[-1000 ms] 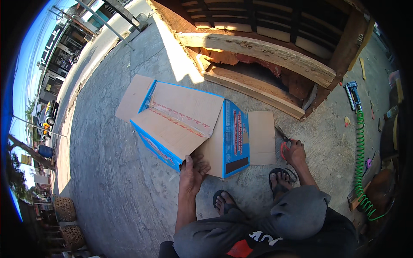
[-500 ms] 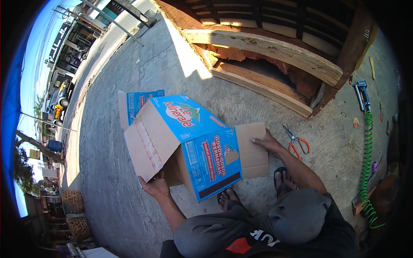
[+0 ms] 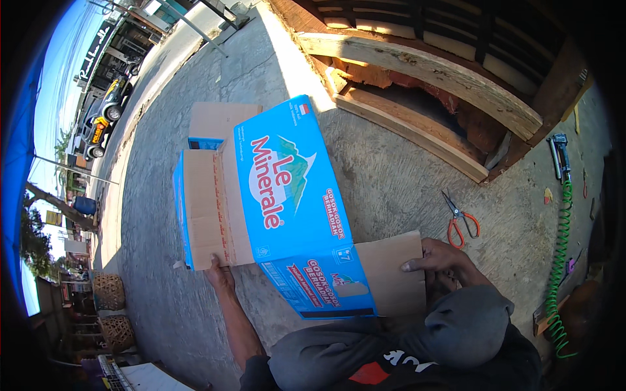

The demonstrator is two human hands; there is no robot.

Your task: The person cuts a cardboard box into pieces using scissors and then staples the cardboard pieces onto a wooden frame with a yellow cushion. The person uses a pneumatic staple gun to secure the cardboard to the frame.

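A blue printed cardboard box (image 3: pixel 287 182) is partly opened out in front of me, its large blue side facing up. Bare brown flaps spread out to its left, right and far left corner. My left hand (image 3: pixel 220 274) grips the near edge of the left flap (image 3: pixel 203 215), thumb on top and fingers hidden underneath. At the other side, my right hand (image 3: pixel 445 257) pinches the outer edge of the right flap (image 3: pixel 394 270), thumb over the brown face. The box's shorter blue side slopes down toward my knees.
Pliers with orange handles (image 3: pixel 462 221) lie on the concrete floor right of the box. A wooden frame (image 3: pixel 417 137) stands beyond. Farther right are a staple-gun-like tool (image 3: pixel 559 156) and its coiled green hose (image 3: pixel 557 260). Woven baskets (image 3: pixel 109 291) stand at far left.
The box has been turned and spread wider, its large blue side now facing up and its left flap folded outward. My left hand has shifted slightly left, my right hand rightward and nearer.
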